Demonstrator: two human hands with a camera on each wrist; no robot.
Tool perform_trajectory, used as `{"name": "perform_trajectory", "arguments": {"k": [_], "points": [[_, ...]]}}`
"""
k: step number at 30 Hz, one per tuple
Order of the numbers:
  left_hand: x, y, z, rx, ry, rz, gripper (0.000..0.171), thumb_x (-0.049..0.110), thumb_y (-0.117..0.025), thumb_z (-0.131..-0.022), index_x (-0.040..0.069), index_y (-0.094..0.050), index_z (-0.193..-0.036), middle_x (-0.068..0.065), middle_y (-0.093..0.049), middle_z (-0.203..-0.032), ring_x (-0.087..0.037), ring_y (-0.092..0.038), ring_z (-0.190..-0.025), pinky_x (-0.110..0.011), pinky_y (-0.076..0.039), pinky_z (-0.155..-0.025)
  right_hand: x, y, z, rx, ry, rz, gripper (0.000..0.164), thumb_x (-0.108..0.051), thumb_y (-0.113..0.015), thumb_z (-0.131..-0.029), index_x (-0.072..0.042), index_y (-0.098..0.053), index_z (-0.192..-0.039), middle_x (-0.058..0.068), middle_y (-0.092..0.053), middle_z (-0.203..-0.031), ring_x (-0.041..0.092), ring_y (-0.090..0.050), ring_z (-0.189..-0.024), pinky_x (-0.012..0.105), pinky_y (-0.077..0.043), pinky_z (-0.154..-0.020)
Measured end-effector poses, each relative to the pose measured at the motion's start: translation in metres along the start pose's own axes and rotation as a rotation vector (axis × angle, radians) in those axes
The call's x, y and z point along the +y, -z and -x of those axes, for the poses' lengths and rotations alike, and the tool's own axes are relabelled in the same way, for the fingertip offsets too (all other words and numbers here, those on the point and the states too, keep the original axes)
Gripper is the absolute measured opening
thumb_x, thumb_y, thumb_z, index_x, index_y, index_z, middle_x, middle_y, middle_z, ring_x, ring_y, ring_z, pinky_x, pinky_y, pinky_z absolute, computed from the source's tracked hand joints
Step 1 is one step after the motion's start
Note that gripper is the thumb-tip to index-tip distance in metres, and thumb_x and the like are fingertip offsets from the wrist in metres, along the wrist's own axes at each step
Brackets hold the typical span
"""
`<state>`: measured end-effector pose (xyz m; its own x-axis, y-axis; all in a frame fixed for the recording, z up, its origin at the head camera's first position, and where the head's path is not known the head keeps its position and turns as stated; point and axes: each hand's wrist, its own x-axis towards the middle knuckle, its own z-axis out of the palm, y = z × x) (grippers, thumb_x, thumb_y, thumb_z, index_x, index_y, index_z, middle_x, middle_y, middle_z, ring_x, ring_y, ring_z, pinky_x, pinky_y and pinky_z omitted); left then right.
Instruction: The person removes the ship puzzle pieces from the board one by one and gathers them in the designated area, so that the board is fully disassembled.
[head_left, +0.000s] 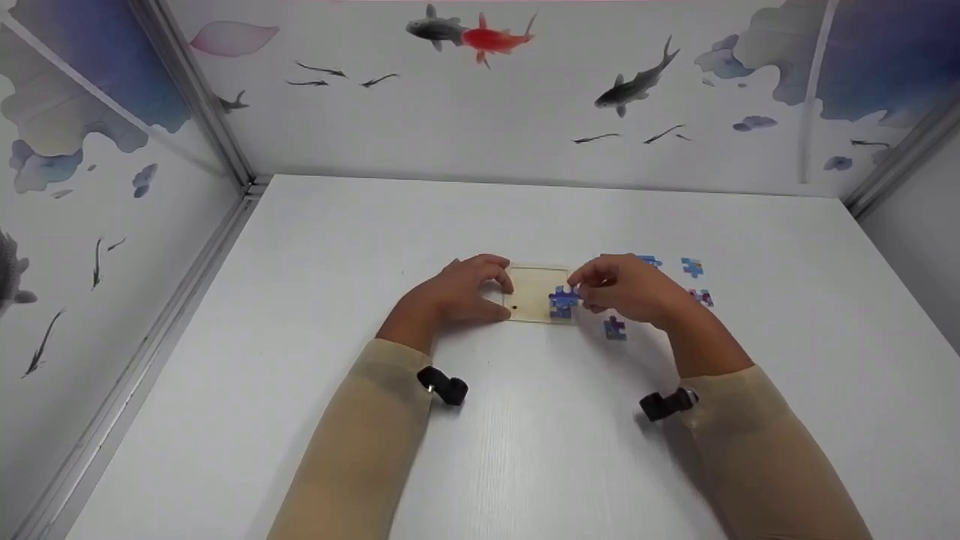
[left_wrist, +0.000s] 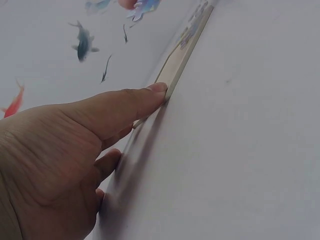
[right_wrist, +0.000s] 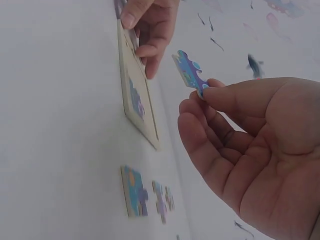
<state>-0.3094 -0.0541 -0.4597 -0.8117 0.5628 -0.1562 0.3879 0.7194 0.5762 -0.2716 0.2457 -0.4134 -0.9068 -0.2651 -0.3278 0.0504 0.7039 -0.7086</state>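
A shallow wooden puzzle tray (head_left: 534,283) lies on the table between the two hands. My left hand (head_left: 463,292) grips its left side, thumb at the near corner and fingers at the far one. In the left wrist view the thumb (left_wrist: 150,95) presses on the tray's edge. One blue-purple jigsaw piece (right_wrist: 136,99) sits in the tray's near right corner. Between thumb and fingertips my right hand (head_left: 628,289) pinches another blue jigsaw piece (right_wrist: 189,71), raised above the tray's right side. The right wrist view shows this piece tilted and apart from the tray.
Several loose jigsaw pieces lie right of the tray, among them a near one (head_left: 615,328) and a far one (head_left: 692,267). The right hand partly covers another piece (head_left: 648,261). A printed panel (head_left: 525,112) with fish stands behind the white table (head_left: 510,435).
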Motion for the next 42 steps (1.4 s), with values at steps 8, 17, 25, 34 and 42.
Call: {"name": "perform_trajectory", "arguments": {"k": [8, 17, 25, 34, 42], "points": [[-0.001, -0.001, 0.0, 0.011, 0.009, 0.01, 0.027, 0.036, -0.078, -0.095, 0.027, -0.07, -0.119, 0.008, -0.041, -0.17, -0.021, -0.031, -0.165, -0.053, -0.004, -0.139, 0.039, 0.027, 0.031, 0.01, -0.089, -0.05, 0.028, -0.023, -0.069, -0.106, -0.019, -0.072, -0.133, 0.01, -0.069, -0.126, 0.023, -0.075, -0.111, 0.032, -0.063, -0.099], [-0.003, -0.003, -0.001, 0.012, 0.012, 0.016, 0.028, 0.037, -0.079, -0.094, 0.029, -0.07, -0.119, 0.01, -0.041, -0.17, -0.02, -0.03, -0.165, -0.05, -0.005, -0.139, 0.082, 0.046, 0.056, 0.007, -0.119, -0.066, 0.034, -0.023, -0.07, -0.105, -0.012, -0.07, -0.137, 0.01, -0.069, -0.125, 0.019, -0.074, -0.105, 0.022, -0.063, -0.089], [-0.004, -0.003, -0.002, 0.003, 0.004, 0.007, 0.029, 0.038, -0.078, -0.094, 0.028, -0.069, -0.12, 0.009, -0.04, -0.171, -0.02, -0.03, -0.165, -0.051, -0.005, -0.139, 0.101, 0.05, 0.056, -0.001, -0.188, -0.098, 0.036, -0.026, -0.074, -0.102, -0.009, -0.073, -0.134, 0.009, -0.073, -0.12, 0.017, -0.078, -0.098, 0.023, -0.064, -0.087], [-0.005, -0.002, -0.004, -0.003, 0.004, -0.001, 0.029, 0.038, -0.077, -0.094, 0.029, -0.069, -0.12, 0.009, -0.039, -0.171, -0.021, -0.028, -0.165, -0.052, -0.005, -0.139, 0.106, 0.055, 0.057, 0.02, -0.225, -0.1, 0.038, -0.029, -0.076, -0.101, -0.008, -0.074, -0.133, 0.009, -0.074, -0.12, 0.017, -0.078, -0.095, 0.022, -0.063, -0.085], [-0.002, -0.001, -0.002, 0.0, 0.009, 0.011, 0.028, 0.038, -0.078, -0.094, 0.029, -0.069, -0.119, 0.01, -0.04, -0.17, -0.021, -0.029, -0.165, -0.051, -0.005, -0.139, 0.108, 0.056, 0.057, 0.03, -0.217, -0.095, 0.038, -0.026, -0.074, -0.103, -0.005, -0.073, -0.134, 0.011, -0.075, -0.12, 0.016, -0.078, -0.094, 0.023, -0.064, -0.084]]}}
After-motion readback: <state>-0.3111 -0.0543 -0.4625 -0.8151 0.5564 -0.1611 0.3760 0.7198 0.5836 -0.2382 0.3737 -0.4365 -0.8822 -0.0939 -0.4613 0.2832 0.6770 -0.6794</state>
